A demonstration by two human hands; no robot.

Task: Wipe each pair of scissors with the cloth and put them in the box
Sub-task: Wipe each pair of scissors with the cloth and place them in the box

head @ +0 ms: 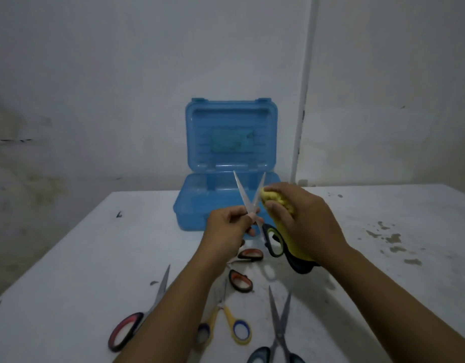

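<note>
My left hand (230,222) pinches a pair of scissors (242,191) near the pivot, blades spread upward in a V, black-and-green handles (274,239) hanging below. My right hand (307,218) grips a yellow cloth (277,199) pressed against the right blade. Behind them stands the blue plastic box (193,205), lid upright against the wall. Several more scissors lie on the white table: a red-handled pair (126,331) at the left, an orange-and-black pair (242,280), a yellow-handled pair (238,328), and a grey-handled pair (280,326) at the bottom edge.
The white table (82,258) has dark stains on its right side (388,237). A grey wall rises close behind the box, with a white pipe (302,113) running down it at the right.
</note>
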